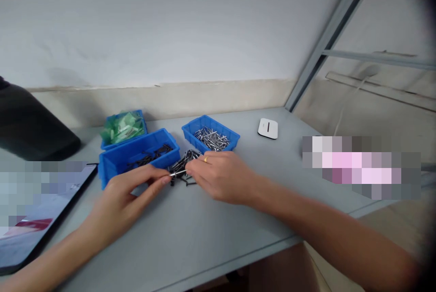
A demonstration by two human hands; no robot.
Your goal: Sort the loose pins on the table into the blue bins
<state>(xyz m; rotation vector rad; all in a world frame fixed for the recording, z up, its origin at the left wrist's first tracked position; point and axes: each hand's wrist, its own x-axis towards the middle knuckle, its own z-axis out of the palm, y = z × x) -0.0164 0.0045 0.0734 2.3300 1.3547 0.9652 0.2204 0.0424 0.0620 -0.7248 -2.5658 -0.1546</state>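
Observation:
My left hand and my right hand meet over a small heap of mixed dark and silver nails on the grey table. Both pinch one silver nail between their fingertips, one at each end. A gold ring sits on a finger of my right hand. Just behind the heap stand three blue bins: one with dark nails, one with silver nails, and one with green packets.
A tablet lies at the table's left edge, with a black object behind it. A small white device rests at the back right. The wall and a metal frame post close the rear.

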